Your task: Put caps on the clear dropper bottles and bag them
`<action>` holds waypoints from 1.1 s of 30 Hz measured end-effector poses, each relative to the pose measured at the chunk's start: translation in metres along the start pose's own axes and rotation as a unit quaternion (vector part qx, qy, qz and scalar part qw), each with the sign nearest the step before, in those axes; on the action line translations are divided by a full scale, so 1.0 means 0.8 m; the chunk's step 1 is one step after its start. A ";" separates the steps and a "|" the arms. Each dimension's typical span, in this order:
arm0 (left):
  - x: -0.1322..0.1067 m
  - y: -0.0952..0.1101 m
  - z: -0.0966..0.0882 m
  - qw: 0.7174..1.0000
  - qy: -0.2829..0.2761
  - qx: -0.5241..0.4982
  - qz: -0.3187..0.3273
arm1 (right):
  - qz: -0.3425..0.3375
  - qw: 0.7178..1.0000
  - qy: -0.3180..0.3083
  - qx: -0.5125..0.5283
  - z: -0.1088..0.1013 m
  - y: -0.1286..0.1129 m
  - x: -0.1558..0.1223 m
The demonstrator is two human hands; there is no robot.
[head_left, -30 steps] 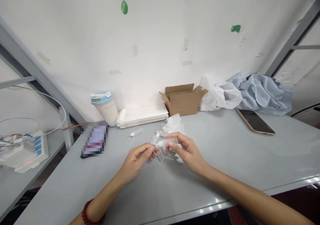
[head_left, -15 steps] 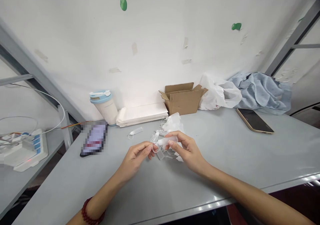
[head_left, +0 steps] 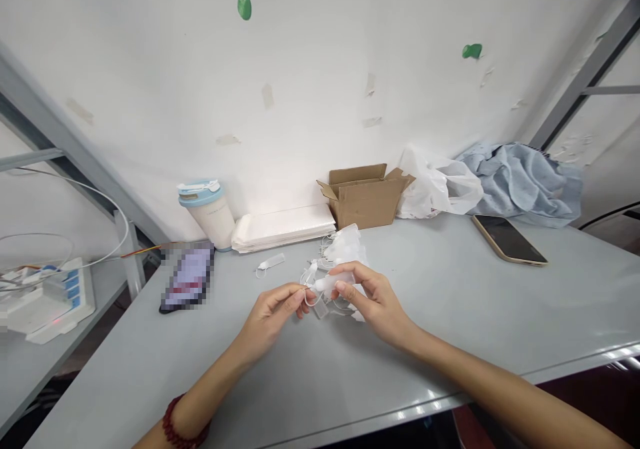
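Observation:
In the head view my right hand (head_left: 367, 299) grips the body of a small translucent white squeeze bottle (head_left: 326, 282) between thumb and fingers. The bottle lies nearly level, its narrow end towards the left. At that end my left hand (head_left: 280, 312) pinches the thin tip, where a white loop hangs down; the exact part between its fingertips is too small to make out. Behind and below my hands is a pile of similar bottles (head_left: 345, 246) with white loops, partly hidden by my right hand. One more such bottle (head_left: 271, 262) lies apart, to the left.
Along the wall stand a blue-lidded cup (head_left: 213, 219), a stack of white packets (head_left: 285, 228), an open cardboard box (head_left: 367, 202), a white plastic bag (head_left: 435, 186) and a bluish cloth (head_left: 525, 186). A phone (head_left: 510, 239) lies right, a blurred purple item (head_left: 187, 276) left, beside a power strip (head_left: 75, 296).
Both hands keep their grip on the bottle with almost no movement. The whole view has shifted very slightly.

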State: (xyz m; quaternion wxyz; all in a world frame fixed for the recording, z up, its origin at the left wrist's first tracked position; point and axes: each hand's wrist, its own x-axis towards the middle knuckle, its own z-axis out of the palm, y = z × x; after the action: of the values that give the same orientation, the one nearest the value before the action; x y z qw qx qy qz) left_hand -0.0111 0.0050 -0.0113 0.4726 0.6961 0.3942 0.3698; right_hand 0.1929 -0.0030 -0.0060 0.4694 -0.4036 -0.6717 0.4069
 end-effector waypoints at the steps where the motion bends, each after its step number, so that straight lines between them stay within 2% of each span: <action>1: 0.000 0.000 0.000 1.000 -0.001 0.003 0.000 | -0.001 1.000 0.001 -0.003 0.000 0.000 0.000; 12: -0.004 0.000 -0.002 0.994 -0.006 0.106 0.010 | -0.007 0.999 -0.024 -0.023 0.000 0.004 0.001; 20: -0.005 0.002 0.000 0.994 -0.046 0.098 0.028 | -0.010 0.996 -0.080 -0.029 -0.007 0.004 0.006; 33: -0.011 0.004 0.005 0.990 -0.056 0.119 0.046 | -0.019 0.994 -0.099 -0.037 -0.004 0.014 0.003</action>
State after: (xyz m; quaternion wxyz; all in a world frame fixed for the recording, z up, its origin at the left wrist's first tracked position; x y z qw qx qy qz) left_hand -0.0103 -0.0048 -0.0106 0.3905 0.7842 0.3760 0.3017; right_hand 0.1969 0.0036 -0.0150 0.3928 -0.3656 -0.7373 0.4104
